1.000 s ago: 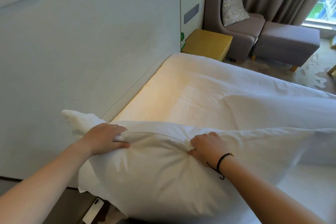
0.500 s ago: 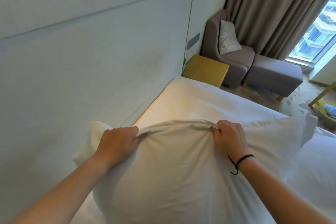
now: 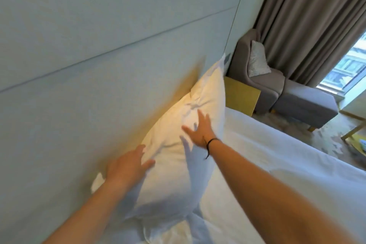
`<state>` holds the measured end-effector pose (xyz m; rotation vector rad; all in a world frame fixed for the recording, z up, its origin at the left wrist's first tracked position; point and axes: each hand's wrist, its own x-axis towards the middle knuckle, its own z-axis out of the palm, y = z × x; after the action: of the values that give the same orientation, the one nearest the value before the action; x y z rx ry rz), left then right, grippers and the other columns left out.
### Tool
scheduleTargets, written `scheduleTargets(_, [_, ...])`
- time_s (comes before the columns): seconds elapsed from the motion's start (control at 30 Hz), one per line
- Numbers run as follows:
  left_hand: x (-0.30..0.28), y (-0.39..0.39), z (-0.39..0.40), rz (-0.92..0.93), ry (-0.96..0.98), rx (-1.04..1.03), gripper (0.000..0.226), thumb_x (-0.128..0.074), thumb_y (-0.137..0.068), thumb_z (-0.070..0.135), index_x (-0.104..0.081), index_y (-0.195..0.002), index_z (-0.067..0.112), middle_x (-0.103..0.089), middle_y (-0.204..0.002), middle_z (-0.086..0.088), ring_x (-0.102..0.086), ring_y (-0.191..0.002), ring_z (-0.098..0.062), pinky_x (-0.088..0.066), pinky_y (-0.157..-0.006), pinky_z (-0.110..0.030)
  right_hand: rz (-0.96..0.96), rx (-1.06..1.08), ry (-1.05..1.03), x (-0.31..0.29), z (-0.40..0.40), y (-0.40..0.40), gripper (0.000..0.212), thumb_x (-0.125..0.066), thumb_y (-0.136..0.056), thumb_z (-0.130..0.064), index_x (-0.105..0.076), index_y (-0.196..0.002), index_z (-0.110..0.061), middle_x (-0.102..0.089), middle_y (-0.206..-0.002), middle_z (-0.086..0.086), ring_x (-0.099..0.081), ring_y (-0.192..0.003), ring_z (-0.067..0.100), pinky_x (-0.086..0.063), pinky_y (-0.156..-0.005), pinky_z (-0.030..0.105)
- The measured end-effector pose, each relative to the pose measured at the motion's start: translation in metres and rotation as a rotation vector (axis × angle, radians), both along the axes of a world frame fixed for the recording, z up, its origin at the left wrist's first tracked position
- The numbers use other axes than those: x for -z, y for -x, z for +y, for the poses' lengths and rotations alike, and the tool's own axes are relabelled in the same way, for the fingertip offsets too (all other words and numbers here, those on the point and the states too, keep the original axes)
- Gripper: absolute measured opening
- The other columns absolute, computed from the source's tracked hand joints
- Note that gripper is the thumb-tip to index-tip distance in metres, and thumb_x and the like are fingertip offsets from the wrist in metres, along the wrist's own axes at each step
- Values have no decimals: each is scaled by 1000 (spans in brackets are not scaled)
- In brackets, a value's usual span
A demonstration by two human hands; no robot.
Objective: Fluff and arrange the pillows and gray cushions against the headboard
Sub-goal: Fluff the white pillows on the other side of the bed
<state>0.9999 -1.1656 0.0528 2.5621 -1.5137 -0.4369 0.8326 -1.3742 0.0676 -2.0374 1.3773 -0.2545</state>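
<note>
1. Filling the whole left side of the view, the pale green headboard [image 3: 79,65] runs away toward the far corner, a thin seam crossing it on a slant.
2. Next in size, the bed [image 3: 277,174] spreads white across the lower right, its cover smooth.
3. Brown curtains [image 3: 309,16] hang at the upper right, with a strip of window [image 3: 348,67] beside them.
4. A gray armchair [image 3: 263,83] stands in the far corner with a gray footstool [image 3: 305,103] just in front of it; a pale patterned cushion [image 3: 257,59] leans upright against the chair's back.
5. The white pillow [image 3: 178,154] stands on its long edge on the bed, tilted back so that it leans against the headboard; its far corner points up. Warm yellow light falls on its upper part.
6. A yellow bedside table [image 3: 240,98] sits between the bed's far end and the armchair, partly hidden by the pillow.
7. The left hand [image 3: 128,166] lies flat at the pillow's near top edge, fingers straight, gripping nothing.
8. The right hand [image 3: 200,128] is spread wide on the pillow's front face, fingers straight and splayed, holding nothing; whether the palm presses is unclear through blur. A black band [image 3: 211,141] circles its wrist.
</note>
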Motion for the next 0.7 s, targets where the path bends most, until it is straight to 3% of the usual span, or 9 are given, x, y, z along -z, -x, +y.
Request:
scheduleTargets(0.03, [20,-2,6,50,-67,-13,76,-35,-87,77,-31,-147,33,-57,-140,1,-56,-125,-24,-45,-97,-39,45,-35,-105,30,19,-4,96,-56,-85,-65,1,-154,-31,6,-164,8,-1,-150,26,-12,-117,50])
scheduleTargets(0.1, [52,-1,17,99,-87,-70,89,-26,-78,88,-36,-145,30,-62,-134,-2,-60,-121,-26,-47,-94,-39,112,-21,-183,76,57,-1,88,-43,-85,-74,2,-153,-40,10,-164,2,4,-149,26,-9,-116,55])
scheduleTargets(0.2, [68,10,29,117,-27,-81,94,-17,-66,96,-49,-127,33,-69,-117,5,-66,-107,-24,-49,-79,-37,80,27,-159,101,85,4,84,-36,-82,-79,1,-150,-47,10,-163,-5,8,-149,20,-8,-116,58])
scheduleTargets(0.27, [67,17,36,109,2,-78,86,-24,-61,99,-47,-115,36,-68,-105,9,-66,-98,-21,-45,-67,-35,33,29,-140,99,89,4,86,-40,-81,-78,-1,-151,-45,7,-164,-4,6,-149,18,-10,-118,56])
scheduleTargets(0.37, [59,17,43,111,7,-43,62,-36,-71,90,-43,-94,33,-63,-83,7,-65,-85,-21,-41,-59,-33,-58,64,-167,93,96,3,93,-46,-77,-79,-5,-152,-42,5,-164,-4,2,-150,16,-13,-120,51])
scheduleTargets(0.5, [43,2,42,-50,115,7,51,-29,-89,74,-41,-76,26,-70,-83,-2,-68,-82,-27,-38,-58,-33,-145,61,-204,92,112,9,94,-51,-77,-77,-7,-152,-42,3,-163,-6,-3,-150,14,-17,-120,46])
scheduleTargets(0.6, [33,-26,48,-152,149,-56,54,-29,-93,69,-48,-74,22,-70,-79,-4,-68,-78,-31,-35,-56,-32,-114,-34,-229,89,120,9,89,-52,-80,-74,-9,-152,-44,4,-162,-13,-1,-149,12,-19,-119,44])
scheduleTargets(0.7, [35,-32,55,-204,77,-98,54,-29,-96,64,-60,-88,21,-71,-83,-5,-68,-79,-30,-37,-57,-31,-51,-114,-268,84,129,15,89,-55,-81,-71,-7,-152,-45,7,-163,-12,2,-149,13,-18,-119,44])
